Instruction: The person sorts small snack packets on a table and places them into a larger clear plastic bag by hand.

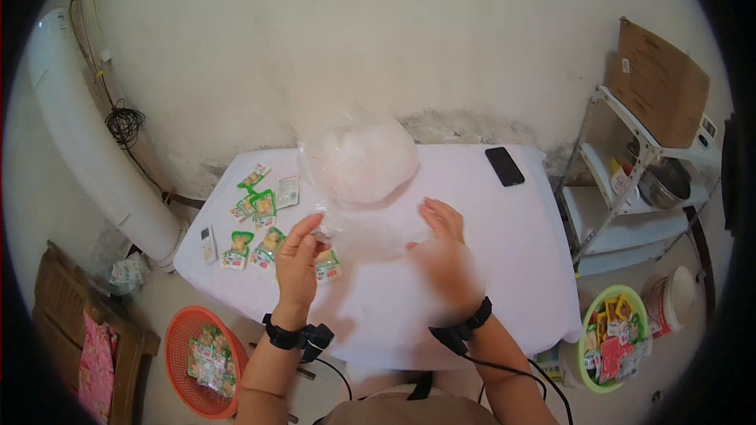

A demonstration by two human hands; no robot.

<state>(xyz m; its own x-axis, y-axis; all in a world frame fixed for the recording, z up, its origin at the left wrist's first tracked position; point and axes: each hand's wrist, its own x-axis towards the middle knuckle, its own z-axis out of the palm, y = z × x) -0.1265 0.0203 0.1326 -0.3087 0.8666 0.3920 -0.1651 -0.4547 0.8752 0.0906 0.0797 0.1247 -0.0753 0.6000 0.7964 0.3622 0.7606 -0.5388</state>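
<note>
Between the thumb and fingers of my left hand (pixel 300 257) is the crinkled edge of a clear plastic bag (pixel 331 225). The thin clear film stretches toward my right hand (pixel 446 260), which is partly blurred; its thumb and fingers are apart at the film's far side, and whether they grip it cannot be made out. Beyond both hands a large, puffed-up clear bag with whitish contents (pixel 363 159) rests at the table's back edge. Several small green-and-white snack packets (pixel 263 206) lie left of my left hand, and one packet (pixel 326 264) is partly behind it.
A white-covered table (pixel 508 260) carries a remote control (pixel 208 245) and a black phone (pixel 505 166). An orange basket (pixel 177 366) of packets stands low left, a green basket (pixel 585 360) of packets low right. At right is a metal shelf (pixel 626 206) with a cardboard box (pixel 655 85).
</note>
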